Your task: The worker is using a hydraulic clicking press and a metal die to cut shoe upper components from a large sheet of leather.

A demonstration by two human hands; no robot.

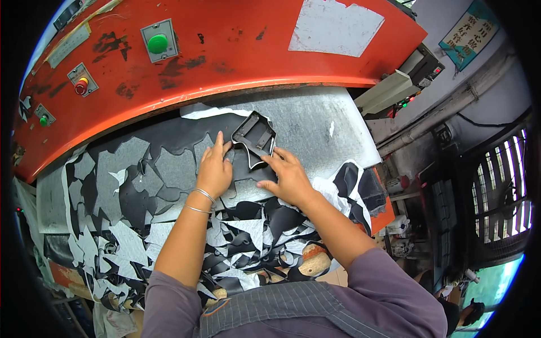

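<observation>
A metal cutting die (260,128), an angular outline with a curved tail, stands on a black sheet of leather-like material (169,132) with large cut-outs. My left hand (215,169) lies flat at the die's left side, fingers stretched out, a fingertip near its rim. At the die's lower right, my right hand (288,176) has its fingers against the edge and its thumb apart, resting near the sheet. Under the sheet is a pale, worn cutting board (315,127).
An orange press beam (236,56) spans the far side, carrying a green button (158,43) and a red knob (81,86). Black and grey scraps (248,231) heap along the near edge. White-edged material (355,186) bunches at the right. A barred window (501,191) is farther right.
</observation>
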